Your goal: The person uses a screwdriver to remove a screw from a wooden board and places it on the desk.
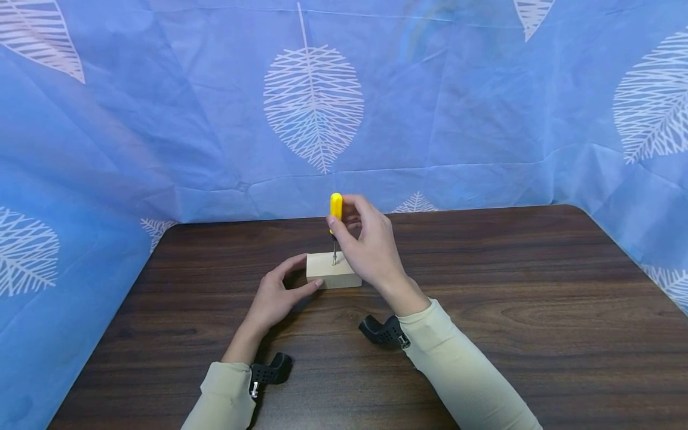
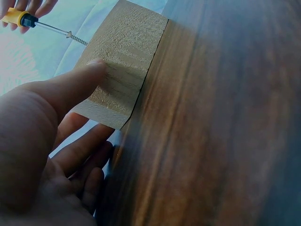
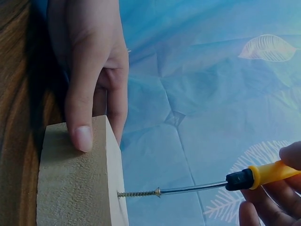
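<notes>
A pale wooden block [image 1: 334, 279] lies on the table, gripped at its left end by my left hand [image 1: 276, 297], thumb on the near side and fingers behind. From the block's top face stands a screw [image 3: 138, 193], its tip in the wood and most of its thread showing. My right hand [image 1: 371, 242] holds a screwdriver [image 1: 335, 206] upright by its yellow handle, between thumb and fingers. In the right wrist view the metal shaft [image 3: 193, 188] meets the screw head, in line with the screw.
The dark wood-grain table [image 1: 510, 316] spreads out around the block. Behind and beside it hangs a blue cloth [image 1: 215, 119] with white leaf prints. A black wrist mount [image 1: 271, 369] sits on the left forearm, another mount [image 1: 381, 330] on the right.
</notes>
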